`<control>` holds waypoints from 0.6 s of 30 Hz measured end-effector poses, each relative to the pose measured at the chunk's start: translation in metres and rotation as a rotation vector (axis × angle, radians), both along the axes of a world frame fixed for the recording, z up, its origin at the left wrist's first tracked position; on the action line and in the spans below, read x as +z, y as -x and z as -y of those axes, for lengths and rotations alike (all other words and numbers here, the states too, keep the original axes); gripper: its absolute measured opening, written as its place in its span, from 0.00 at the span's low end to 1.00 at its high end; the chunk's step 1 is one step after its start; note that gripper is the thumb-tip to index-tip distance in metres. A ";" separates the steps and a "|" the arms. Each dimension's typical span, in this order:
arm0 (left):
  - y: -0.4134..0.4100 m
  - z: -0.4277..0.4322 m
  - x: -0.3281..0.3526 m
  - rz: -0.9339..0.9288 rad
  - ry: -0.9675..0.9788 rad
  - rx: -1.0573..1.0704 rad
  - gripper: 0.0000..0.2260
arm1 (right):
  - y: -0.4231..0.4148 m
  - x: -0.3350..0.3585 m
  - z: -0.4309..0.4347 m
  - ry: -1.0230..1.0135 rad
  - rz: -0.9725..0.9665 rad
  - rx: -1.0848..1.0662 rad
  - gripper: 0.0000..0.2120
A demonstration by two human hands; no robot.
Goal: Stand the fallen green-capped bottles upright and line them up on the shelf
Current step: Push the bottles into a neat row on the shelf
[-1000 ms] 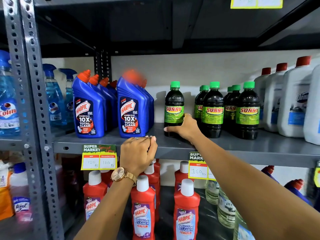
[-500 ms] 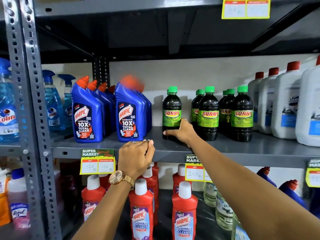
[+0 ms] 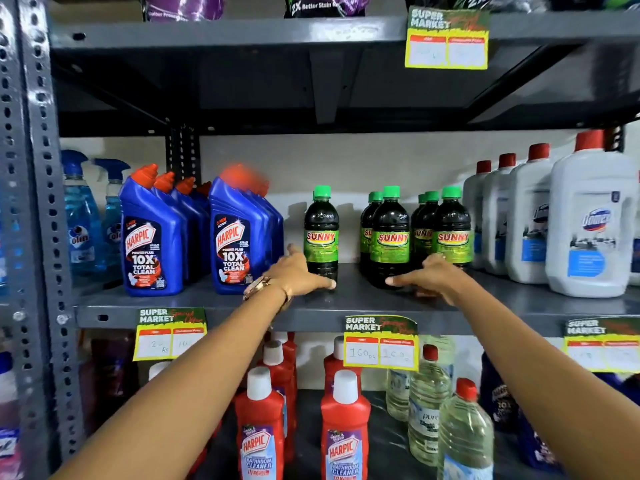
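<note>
Dark green-capped bottles (image 3: 388,237) with green SUNNY labels stand upright along the grey shelf (image 3: 363,303), one apart at left.

Bright even light, soft overall, perhaps motion blur, bowed edges

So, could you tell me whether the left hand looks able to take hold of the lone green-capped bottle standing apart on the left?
Probably yes: the left hand is already at the base of that bottle, with nothing between.

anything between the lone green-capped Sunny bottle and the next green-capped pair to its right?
Head view: bare grey shelf and wall separate the lone dark green-capped bottle from the next pair.
</note>
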State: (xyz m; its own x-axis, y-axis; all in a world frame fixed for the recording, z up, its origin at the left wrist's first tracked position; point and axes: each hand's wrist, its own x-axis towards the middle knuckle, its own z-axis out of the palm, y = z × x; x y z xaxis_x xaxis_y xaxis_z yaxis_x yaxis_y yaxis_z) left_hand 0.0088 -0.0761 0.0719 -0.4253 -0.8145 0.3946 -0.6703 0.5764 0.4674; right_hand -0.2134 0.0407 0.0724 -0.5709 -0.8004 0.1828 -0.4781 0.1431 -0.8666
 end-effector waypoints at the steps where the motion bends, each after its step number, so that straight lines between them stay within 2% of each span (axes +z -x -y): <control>1: 0.007 0.007 0.002 -0.085 -0.107 -0.035 0.48 | -0.001 -0.003 0.005 0.028 0.028 0.005 0.36; 2: 0.013 0.014 0.002 -0.145 -0.180 -0.051 0.52 | -0.004 -0.005 0.010 0.041 0.034 0.018 0.42; 4: 0.021 0.026 -0.003 -0.147 -0.256 -0.062 0.54 | -0.006 -0.008 0.022 0.067 -0.002 0.028 0.40; 7: 0.026 0.034 -0.015 -0.097 -0.264 -0.069 0.51 | -0.005 -0.011 0.033 0.077 -0.057 -0.011 0.37; 11: 0.026 0.039 -0.017 -0.153 -0.226 -0.073 0.43 | -0.002 -0.014 0.039 0.083 -0.107 0.005 0.37; 18: 0.026 0.039 -0.019 -0.101 -0.172 -0.045 0.38 | -0.002 -0.016 0.043 0.091 -0.195 0.023 0.36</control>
